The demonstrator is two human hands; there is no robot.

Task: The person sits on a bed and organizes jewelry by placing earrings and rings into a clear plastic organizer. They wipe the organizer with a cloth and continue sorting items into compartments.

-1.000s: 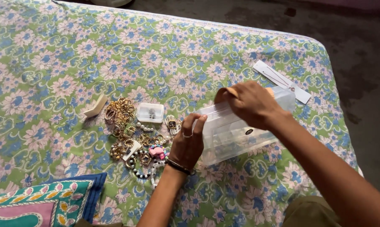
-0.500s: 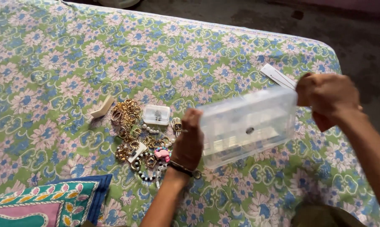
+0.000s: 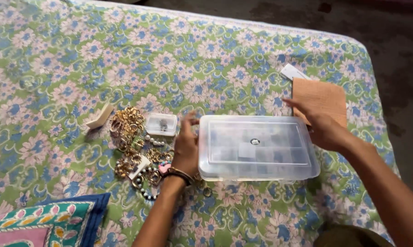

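Note:
A clear plastic compartment box (image 3: 256,147) lies flat, lid up, on a floral bedsheet (image 3: 170,59). My left hand (image 3: 186,145) rests against its left end, fingers up. At the box's right end is my right hand (image 3: 320,128), fingers spread and touching the side. Behind that hand lies an orange-brown cloth (image 3: 321,98), over a white card (image 3: 292,72). Left of the box sits a heap of gold jewellery and bead bracelets (image 3: 135,148).
A small clear case (image 3: 161,124) and a cream wedge-shaped piece (image 3: 100,116) lie by the jewellery. A patterned cushion (image 3: 42,224) is at the lower left. The bed's far and right edges drop to a dark floor (image 3: 398,50).
The box was held tilted up while my right hand wiped it with the cloth; now it lies flat on the sheet, and the cloth is down behind it.

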